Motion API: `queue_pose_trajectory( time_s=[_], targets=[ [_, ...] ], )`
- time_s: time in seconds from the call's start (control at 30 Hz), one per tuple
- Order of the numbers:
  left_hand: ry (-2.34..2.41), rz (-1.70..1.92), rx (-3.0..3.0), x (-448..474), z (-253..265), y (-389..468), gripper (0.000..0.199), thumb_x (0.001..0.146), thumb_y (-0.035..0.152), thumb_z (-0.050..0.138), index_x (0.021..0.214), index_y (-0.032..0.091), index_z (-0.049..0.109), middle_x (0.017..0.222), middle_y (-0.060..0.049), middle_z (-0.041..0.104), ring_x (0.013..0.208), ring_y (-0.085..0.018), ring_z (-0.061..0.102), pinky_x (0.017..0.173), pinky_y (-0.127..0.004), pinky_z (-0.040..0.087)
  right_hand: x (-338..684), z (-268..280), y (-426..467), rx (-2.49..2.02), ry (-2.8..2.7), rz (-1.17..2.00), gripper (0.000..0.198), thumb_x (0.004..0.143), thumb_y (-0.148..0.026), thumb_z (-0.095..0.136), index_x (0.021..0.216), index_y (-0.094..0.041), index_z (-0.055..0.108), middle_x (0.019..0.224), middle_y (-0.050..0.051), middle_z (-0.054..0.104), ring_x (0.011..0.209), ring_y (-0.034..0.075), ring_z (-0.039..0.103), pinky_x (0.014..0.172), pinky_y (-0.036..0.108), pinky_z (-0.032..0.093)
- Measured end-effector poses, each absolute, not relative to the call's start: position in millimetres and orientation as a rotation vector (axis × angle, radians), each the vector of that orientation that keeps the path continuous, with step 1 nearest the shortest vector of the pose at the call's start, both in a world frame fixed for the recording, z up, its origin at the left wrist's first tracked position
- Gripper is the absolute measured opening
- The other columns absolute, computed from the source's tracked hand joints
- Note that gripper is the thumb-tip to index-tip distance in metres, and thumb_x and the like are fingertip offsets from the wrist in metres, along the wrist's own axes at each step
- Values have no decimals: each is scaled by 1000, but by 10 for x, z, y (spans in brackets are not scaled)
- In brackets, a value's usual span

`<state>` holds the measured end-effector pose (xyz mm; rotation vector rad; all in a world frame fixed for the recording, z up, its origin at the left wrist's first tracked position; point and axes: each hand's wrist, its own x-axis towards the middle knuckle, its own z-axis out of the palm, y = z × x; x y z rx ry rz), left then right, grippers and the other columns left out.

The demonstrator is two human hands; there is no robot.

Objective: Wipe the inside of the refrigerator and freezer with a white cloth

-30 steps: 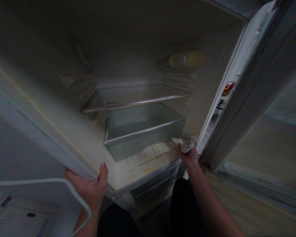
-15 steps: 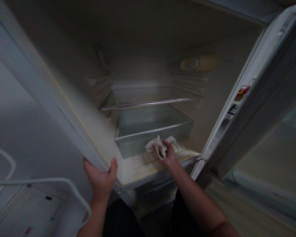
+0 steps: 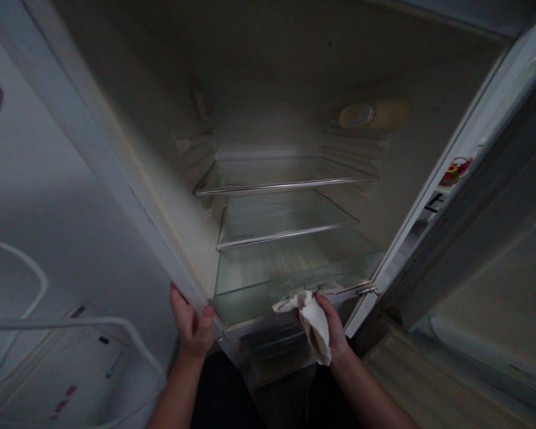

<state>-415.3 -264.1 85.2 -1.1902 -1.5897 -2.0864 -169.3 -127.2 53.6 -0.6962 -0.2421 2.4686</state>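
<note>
My left hand (image 3: 191,325) grips the left front edge of an open refrigerator (image 3: 161,250), its thumb on the front rim and fingers on the outer side. In my right hand (image 3: 333,330) is a crumpled white cloth (image 3: 315,325), part of it hanging down. The cloth is just in front of a clear greenish crisper drawer (image 3: 245,304), which stands pulled forward at the bottom of the compartment. Whether the fingers also touch the drawer is hard to make out. Over the drawer lies a glass shelf (image 3: 290,211) with a pale front trim.
Higher up is another glass shelf (image 3: 286,186). A yellowed lamp housing (image 3: 375,114) is on the right inner wall. The refrigerator door (image 3: 482,238) stands open at right. White tubing (image 3: 93,323) crosses the lower left. Below the compartment are lower drawers (image 3: 277,351).
The crisper drawer has come forward to the front edge. My right hand, with the cloth, has moved down and toward me. My left hand stays on the refrigerator's edge.
</note>
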Motion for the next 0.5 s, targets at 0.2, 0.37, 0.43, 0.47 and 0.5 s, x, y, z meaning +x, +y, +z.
queue_pose_trajectory(
  time_s=[0.2, 0.37, 0.43, 0.47, 0.5],
  targets=[
    [-1589, -2335, -1288, -4005, 1064, -2785, 85, 72, 59, 77, 146, 28, 48, 147, -10, 53, 138, -31, 49, 121, -44, 38, -1360, 266, -1521, -630, -359, 2540, 40, 83, -56, 76, 89, -16, 74, 80, 7, 76, 79, 24, 77, 75, 35, 65],
    [-1699, -2354, -1222, -4152, 743, -2896, 90, 68, 54, 84, 145, 23, 48, 143, -13, 57, 138, -31, 51, 119, -43, 39, -1141, 20, -1734, -636, -415, 2554, 45, 86, -61, 71, 95, -18, 77, 85, 9, 77, 88, 24, 76, 85, 38, 63],
    [-1737, -2447, -1179, -4176, 595, -2938, 87, 68, 58, 82, 141, 23, 52, 141, -12, 59, 137, -32, 52, 118, -43, 40, -1067, -26, -1812, -673, -460, 2551, 45, 88, -61, 68, 100, -20, 78, 87, 9, 77, 90, 24, 76, 87, 39, 63],
    [-1758, -2490, -1168, -4169, 545, -2958, 84, 69, 59, 81, 140, 23, 53, 141, -12, 59, 138, -31, 52, 118, -42, 40, -1036, -38, -1846, -691, -491, 2536, 45, 87, -62, 69, 102, -21, 79, 88, 8, 77, 90, 25, 76, 87, 39, 62],
    [-1782, -2526, -1167, -4151, 512, -2976, 81, 72, 59, 79, 140, 24, 54, 142, -11, 59, 139, -31, 51, 118, -41, 40, -1011, -44, -1876, -699, -536, 2518, 45, 85, -63, 69, 102, -22, 79, 88, 8, 77, 91, 25, 76, 88, 39, 62]
  ],
)
